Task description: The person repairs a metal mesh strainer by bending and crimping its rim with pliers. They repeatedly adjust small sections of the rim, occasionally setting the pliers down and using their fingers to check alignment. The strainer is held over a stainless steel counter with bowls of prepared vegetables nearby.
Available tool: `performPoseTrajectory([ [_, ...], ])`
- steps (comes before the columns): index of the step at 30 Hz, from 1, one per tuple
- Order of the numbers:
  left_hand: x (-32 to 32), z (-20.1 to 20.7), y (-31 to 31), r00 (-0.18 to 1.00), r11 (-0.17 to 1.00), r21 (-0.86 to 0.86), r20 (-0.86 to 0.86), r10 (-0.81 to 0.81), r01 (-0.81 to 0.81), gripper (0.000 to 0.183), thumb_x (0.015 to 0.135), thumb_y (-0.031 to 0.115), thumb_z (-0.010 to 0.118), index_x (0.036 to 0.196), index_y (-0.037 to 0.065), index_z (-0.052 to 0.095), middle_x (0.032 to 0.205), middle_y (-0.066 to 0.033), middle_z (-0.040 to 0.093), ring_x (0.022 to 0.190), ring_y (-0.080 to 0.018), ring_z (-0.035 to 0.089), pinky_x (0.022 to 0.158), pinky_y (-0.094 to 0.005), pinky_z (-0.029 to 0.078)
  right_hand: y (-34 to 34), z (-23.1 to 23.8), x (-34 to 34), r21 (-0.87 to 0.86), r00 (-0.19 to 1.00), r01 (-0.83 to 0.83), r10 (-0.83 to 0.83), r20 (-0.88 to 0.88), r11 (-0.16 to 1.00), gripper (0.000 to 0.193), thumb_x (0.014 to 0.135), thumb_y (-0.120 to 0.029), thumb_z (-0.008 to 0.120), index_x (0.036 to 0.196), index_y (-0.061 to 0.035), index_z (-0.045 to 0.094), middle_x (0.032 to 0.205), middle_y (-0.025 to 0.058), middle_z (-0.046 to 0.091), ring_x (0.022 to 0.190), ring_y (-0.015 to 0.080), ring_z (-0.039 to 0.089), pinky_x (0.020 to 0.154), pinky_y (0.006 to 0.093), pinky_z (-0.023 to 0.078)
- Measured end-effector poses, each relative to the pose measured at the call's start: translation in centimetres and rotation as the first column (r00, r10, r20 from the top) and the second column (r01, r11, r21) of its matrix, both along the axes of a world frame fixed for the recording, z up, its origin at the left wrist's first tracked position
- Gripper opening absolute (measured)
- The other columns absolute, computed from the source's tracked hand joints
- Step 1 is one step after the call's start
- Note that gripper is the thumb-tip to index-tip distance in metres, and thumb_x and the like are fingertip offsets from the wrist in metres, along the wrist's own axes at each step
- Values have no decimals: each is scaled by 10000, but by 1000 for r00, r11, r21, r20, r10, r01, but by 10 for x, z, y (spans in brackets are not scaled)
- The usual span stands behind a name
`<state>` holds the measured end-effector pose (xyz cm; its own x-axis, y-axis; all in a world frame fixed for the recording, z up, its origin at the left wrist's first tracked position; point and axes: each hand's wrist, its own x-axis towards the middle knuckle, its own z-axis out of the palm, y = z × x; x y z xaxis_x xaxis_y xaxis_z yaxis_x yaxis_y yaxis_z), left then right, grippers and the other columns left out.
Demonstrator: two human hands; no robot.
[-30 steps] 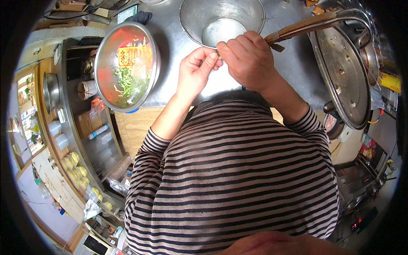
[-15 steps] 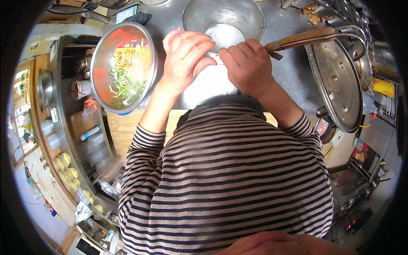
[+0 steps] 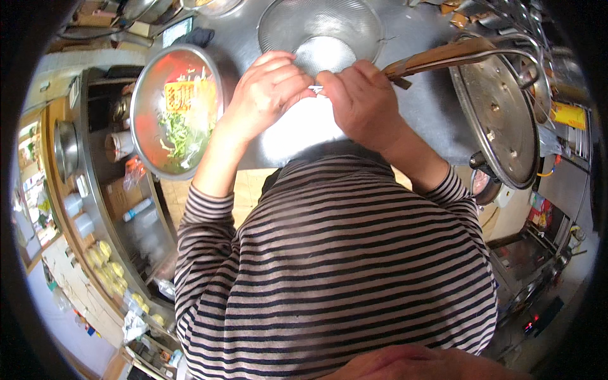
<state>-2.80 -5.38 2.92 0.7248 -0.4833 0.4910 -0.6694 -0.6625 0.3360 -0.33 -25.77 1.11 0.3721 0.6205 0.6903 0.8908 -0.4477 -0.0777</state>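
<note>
My left hand (image 3: pixel 267 92) and my right hand (image 3: pixel 364 101) meet at chest height over the steel counter, fingers curled and fingertips pinched together. Between them shows a small, bright whitish thing (image 3: pixel 315 91), too small to make out. Just beyond my hands is a round metal mesh strainer (image 3: pixel 361 31), partly covered by my fingers. To the left stands a steel bowl (image 3: pixel 140 104) with shredded green and pale vegetables (image 3: pixel 180 133) and an orange rectangular piece (image 3: pixel 180 96). A long wooden handle (image 3: pixel 443 57) ends beside my right hand; I cannot tell whether they touch.
A large round metal lid (image 3: pixel 497 120) stands tilted on the right. The steel counter (image 3: pixel 437 114) spreads under everything. Shelves with plastic containers (image 3: pixel 85 223) and a white tub (image 3: pixel 120 145) line the left side. A dark cloth (image 3: pixel 201 37) lies beyond the bowl.
My left hand has closed from loosely spread fingers into a pinch and come against my right fingertips. The right hand stays pinched. The whole view has shifted slightly.
</note>
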Motion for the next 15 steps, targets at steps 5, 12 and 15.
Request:
performPoseTrajectory([
  [5,-2,10,-8,996,998,65,-89,-11,17,191,748,175,763,796,60,618,775,-65,562,775,-273,585,752,-388,474,-8,2,-2,-6,997,-40,40,-72,999,266,823,-156,616,1065,-50,590,820,40,612,803,194,594,871,306,444],
  [12,0,6,-9,997,999,40,-69,-15,18,167,733,133,753,836,70,638,769,-55,566,786,-251,574,750,-353,449,-17,7,0,105,962,-113,135,-239,988,228,855,-128,594,1060,-29,580,1018,105,655,986,241,646,1022,388,463],
  [15,-3,8,-6,993,1000,13,-118,-21,23,183,755,119,756,889,41,659,816,-78,616,788,-269,588,761,-374,460,-21,5,0,131,946,-137,169,-276,982,191,877,-89,593,1052,-16,582,1051,126,678,1009,265,662,1026,414,476],
])
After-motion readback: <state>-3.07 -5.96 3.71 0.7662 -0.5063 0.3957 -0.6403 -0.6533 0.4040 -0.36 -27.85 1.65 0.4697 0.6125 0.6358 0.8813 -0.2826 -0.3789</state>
